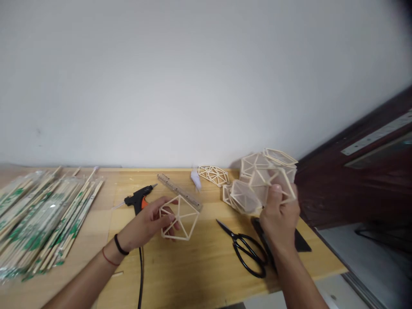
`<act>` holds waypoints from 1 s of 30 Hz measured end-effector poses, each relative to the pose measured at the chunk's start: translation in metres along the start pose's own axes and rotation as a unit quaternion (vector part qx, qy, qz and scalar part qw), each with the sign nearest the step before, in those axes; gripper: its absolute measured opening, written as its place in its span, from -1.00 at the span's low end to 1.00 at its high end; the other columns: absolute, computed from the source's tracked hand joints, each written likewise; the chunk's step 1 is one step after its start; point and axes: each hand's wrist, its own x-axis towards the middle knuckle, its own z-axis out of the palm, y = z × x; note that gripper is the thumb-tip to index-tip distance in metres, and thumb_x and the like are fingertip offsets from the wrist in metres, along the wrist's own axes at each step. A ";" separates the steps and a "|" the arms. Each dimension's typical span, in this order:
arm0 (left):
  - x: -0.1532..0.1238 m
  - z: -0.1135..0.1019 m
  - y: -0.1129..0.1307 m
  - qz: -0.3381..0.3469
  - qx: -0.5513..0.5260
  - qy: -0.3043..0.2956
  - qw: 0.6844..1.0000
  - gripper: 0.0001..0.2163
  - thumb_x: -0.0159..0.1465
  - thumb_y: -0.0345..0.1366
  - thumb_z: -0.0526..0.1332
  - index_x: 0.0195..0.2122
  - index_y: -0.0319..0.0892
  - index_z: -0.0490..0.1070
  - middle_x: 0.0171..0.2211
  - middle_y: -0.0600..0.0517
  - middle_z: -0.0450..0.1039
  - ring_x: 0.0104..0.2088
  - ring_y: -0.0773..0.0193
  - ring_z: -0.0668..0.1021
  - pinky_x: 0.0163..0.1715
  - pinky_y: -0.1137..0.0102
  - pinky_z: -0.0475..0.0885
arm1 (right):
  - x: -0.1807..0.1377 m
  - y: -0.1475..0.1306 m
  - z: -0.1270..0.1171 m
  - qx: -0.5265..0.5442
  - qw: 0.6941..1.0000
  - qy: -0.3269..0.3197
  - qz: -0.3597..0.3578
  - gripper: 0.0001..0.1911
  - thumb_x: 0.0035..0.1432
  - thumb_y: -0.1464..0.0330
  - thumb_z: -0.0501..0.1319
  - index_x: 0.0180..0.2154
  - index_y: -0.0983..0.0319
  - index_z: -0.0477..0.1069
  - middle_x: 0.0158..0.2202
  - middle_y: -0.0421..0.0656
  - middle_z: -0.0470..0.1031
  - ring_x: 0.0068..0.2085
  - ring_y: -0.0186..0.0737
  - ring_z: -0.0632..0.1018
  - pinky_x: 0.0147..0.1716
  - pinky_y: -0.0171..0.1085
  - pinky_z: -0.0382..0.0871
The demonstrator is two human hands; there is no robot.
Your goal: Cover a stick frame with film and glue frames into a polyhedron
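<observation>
My left hand (151, 219) is closed on a pentagonal wooden stick frame (188, 216) with spokes meeting at its centre, pinched between thumb and fingers above the table. Over at the right, my right hand (279, 216) grips a similar stick frame (289, 184), its thumb pressing on the sticks. Whether the pale sheet behind those sticks belongs to this frame, I cannot tell. Just beyond that hand stands a group of paper-covered stick panels (254, 162), partly hidden. Black-handled scissors (249, 253) lie left of my right wrist. A glue gun (138, 198) is beside my left hand.
Several plastic packs of wooden sticks (48, 219) cover the table's left side. Near the back lie a clear ruler (177, 189), a crumpled white piece (195, 179) and bare stick frames (214, 175). The glue gun's cord (140, 274) runs to the front edge; a wall stands behind.
</observation>
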 end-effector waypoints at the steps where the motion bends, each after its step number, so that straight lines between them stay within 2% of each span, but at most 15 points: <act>1: 0.000 0.000 0.000 0.003 0.000 0.000 1.000 -0.57 0.33 -0.02 0.34 0.11 -0.13 0.37 -0.31 -0.03 0.65 -0.40 0.21 0.67 -0.37 0.38 0.51 | -0.001 -0.011 0.005 0.058 0.997 -0.019 0.045 -0.42 0.42 -0.01 0.07 0.11 0.31 0.51 -0.03 0.11 0.58 -0.08 0.08 0.60 -0.06 0.03 0.49; 3: 0.000 -0.001 0.000 0.004 -0.001 -0.001 1.000 -0.58 0.33 -0.04 0.35 0.09 -0.13 0.37 -0.31 -0.04 0.67 -0.39 0.19 0.68 -0.36 0.37 0.52 | -0.004 -0.026 0.022 0.161 0.977 -0.072 0.121 -0.47 0.30 -0.05 0.23 -0.02 0.26 0.59 -0.14 -0.01 0.64 -0.21 -0.01 0.62 -0.19 -0.07 0.52; 5: 0.000 -0.002 0.001 0.002 -0.005 0.005 1.000 -0.59 0.33 -0.04 0.36 0.07 -0.14 0.37 -0.31 -0.06 0.68 -0.37 0.17 0.70 -0.35 0.36 0.53 | -0.007 -0.036 0.042 0.232 0.950 -0.132 0.163 -0.55 0.18 -0.01 0.37 -0.16 0.24 0.61 -0.31 -0.12 0.65 -0.33 -0.10 0.62 -0.25 -0.15 0.51; 8: 0.000 -0.003 0.002 0.009 -0.013 0.024 1.000 -0.57 0.29 -0.03 0.39 0.05 -0.15 0.37 -0.28 -0.09 0.68 -0.36 0.16 0.71 -0.36 0.36 0.55 | -0.012 -0.048 0.072 0.331 0.901 -0.214 0.184 -0.61 0.12 0.04 0.45 -0.23 0.23 0.57 -0.45 -0.19 0.62 -0.40 -0.18 0.62 -0.27 -0.21 0.52; 11: 0.001 -0.005 0.005 0.013 -0.018 0.040 0.999 -0.57 0.26 -0.02 0.41 0.01 -0.16 0.40 -0.18 -0.12 0.67 -0.37 0.17 0.70 -0.42 0.38 0.57 | -0.021 -0.057 0.091 0.368 0.868 -0.275 0.190 -0.57 0.07 0.03 0.47 -0.26 0.23 0.49 -0.43 -0.15 0.66 -0.42 -0.18 0.65 -0.29 -0.20 0.56; 17: 0.001 -0.004 0.008 0.007 -0.023 0.050 0.998 -0.58 0.27 -0.04 0.41 0.01 -0.15 0.38 -0.14 -0.09 0.61 -0.40 0.18 0.69 -0.47 0.38 0.60 | -0.039 -0.059 0.099 0.343 0.876 -0.307 0.146 -0.56 0.19 -0.05 0.36 -0.32 0.17 0.36 -0.40 -0.11 0.68 -0.40 -0.16 0.68 -0.33 -0.21 0.59; 20: 0.001 0.001 0.009 -0.012 -0.029 0.048 0.998 -0.60 0.29 -0.06 0.40 0.02 -0.13 0.36 -0.15 -0.06 0.61 -0.42 0.20 0.69 -0.47 0.38 0.61 | -0.045 -0.057 0.097 0.350 0.867 -0.325 0.145 -0.58 0.24 -0.04 0.32 -0.29 0.15 0.33 -0.37 -0.13 0.69 -0.37 -0.14 0.70 -0.31 -0.21 0.60; 25: 0.001 0.009 0.010 -0.073 -0.017 0.054 0.996 -0.59 0.37 0.01 0.30 0.09 -0.12 0.34 -0.13 -0.08 0.62 -0.43 0.16 0.71 -0.52 0.40 0.58 | -0.051 -0.058 0.094 0.347 0.860 -0.347 0.140 -0.63 0.29 -0.01 0.28 -0.27 0.15 0.36 -0.37 -0.16 0.67 -0.37 -0.16 0.70 -0.38 -0.26 0.58; 30: -0.002 0.010 0.009 -0.080 0.002 0.069 0.994 -0.57 0.40 0.01 0.25 0.16 -0.11 0.30 -0.09 -0.09 0.61 -0.41 0.17 0.71 -0.54 0.42 0.57 | -0.054 -0.056 0.092 0.370 0.842 -0.365 0.145 -0.64 0.31 0.03 0.29 -0.16 0.20 0.51 -0.24 -0.08 0.70 -0.22 -0.10 0.73 -0.23 -0.20 0.61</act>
